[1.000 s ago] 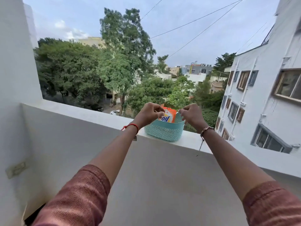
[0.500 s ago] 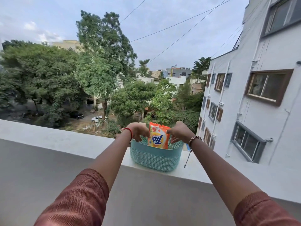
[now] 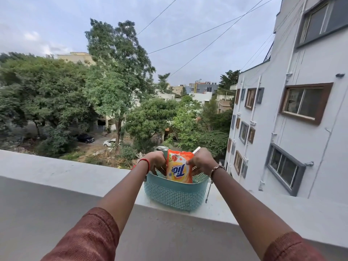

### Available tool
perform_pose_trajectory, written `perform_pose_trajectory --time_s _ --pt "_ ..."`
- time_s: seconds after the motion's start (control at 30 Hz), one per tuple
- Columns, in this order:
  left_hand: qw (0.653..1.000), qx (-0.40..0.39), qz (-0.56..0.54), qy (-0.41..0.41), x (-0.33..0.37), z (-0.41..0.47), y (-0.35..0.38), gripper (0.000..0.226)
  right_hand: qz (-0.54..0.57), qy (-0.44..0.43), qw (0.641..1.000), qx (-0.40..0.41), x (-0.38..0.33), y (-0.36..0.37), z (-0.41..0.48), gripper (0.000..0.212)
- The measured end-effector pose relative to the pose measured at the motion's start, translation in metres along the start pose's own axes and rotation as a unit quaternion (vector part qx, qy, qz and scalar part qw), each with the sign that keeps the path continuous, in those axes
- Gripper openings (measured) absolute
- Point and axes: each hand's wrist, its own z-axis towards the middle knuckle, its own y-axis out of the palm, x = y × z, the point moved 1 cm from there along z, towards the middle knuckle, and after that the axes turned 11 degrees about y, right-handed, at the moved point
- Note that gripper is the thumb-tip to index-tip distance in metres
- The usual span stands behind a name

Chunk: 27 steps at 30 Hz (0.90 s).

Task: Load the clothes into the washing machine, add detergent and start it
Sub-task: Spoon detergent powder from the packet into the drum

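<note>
An orange and yellow detergent packet stands upright in a teal plastic basket that rests on top of the white balcony wall. My left hand grips the packet's left edge, with its fingers reaching down inside the basket. My right hand pinches the packet's right edge at the basket's rim. Both arms are stretched forward in reddish-brown sleeves. No washing machine or clothes are in view.
The balcony wall runs across the whole view, its inner face grey below. Behind it is a long drop to trees, a street and parked cars. A white building with windows stands to the right. A white object pokes up behind the packet.
The packet has risen higher out of the basket and shows more of its front. Both hands have closed in on its edges. My view has moved closer and turned slightly right.
</note>
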Motion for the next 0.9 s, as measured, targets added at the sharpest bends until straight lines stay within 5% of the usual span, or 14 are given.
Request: perform_pose_trajectory --time_s 0.63,0.9 --pt "0.925 0.218 -0.266 0.160 0.058 -0.123 -0.012 0.025 0.133 -0.201 0.970 -0.046 -0.044 -0.045 -0.115 0.008" --pt "0.904 0.260 -0.319 0.121 0.010 -0.238 0.048 0.030 0.105 -0.202 0.964 -0.136 0.013 -0.010 -0.189 0.007"
